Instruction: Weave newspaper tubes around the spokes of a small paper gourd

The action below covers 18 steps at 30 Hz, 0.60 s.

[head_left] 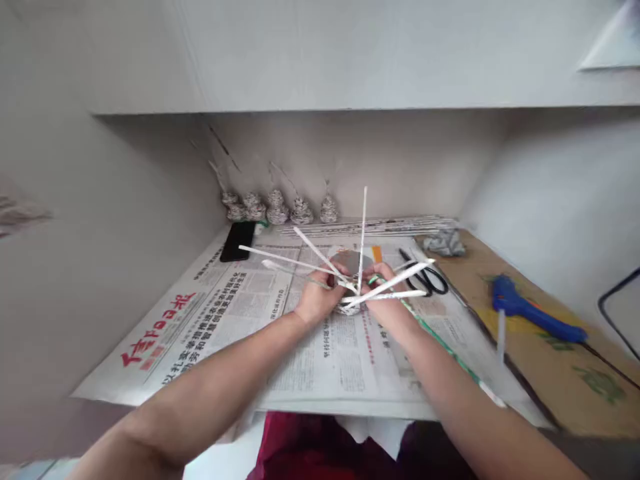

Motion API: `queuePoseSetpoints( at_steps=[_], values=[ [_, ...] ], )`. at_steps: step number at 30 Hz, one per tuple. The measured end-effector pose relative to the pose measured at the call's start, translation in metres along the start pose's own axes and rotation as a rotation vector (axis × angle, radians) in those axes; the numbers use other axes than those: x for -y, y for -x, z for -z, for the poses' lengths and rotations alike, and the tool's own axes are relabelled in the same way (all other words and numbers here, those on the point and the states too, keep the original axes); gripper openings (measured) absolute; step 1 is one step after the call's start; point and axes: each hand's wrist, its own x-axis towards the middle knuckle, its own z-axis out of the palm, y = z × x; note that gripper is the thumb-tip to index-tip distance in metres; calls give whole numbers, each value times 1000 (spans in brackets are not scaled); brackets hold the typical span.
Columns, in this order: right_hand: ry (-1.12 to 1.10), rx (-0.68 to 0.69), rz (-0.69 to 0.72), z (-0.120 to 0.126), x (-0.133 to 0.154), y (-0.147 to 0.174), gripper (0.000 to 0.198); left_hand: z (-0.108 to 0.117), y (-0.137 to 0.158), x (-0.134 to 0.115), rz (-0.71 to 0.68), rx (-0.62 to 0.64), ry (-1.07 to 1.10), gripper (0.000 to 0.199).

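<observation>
Gripping: left hand (320, 291), right hand (381, 283) | woven paper piece (349, 308) between them

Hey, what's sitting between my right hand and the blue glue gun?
In the head view, black scissors lie on the newspaper between your right hand and the blue glue gun, with white stick ends jutting into that stretch.

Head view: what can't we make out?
Head view:
Sides of the woven piece: partly hidden by left hand and right hand.
Right hand's grip: partly behind white strips.
Newspaper fine print: too small, blurred.
Glue gun cord: cut off by right edge.
</observation>
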Motion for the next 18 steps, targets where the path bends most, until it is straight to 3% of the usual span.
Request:
queuePoseSetpoints(
  at_steps=[5,13,18],
  values=[
    [-3,-11,-18,-1,1,0,22,0,-2,3,-12,20,-12,4],
    [-144,-39,-134,-9,9,1,33,-3,3,-2,5,-29,170,10],
    [-117,-94,-140,-10,8,-2,44,0,0,-3,41,-35,41,12]
  ],
)
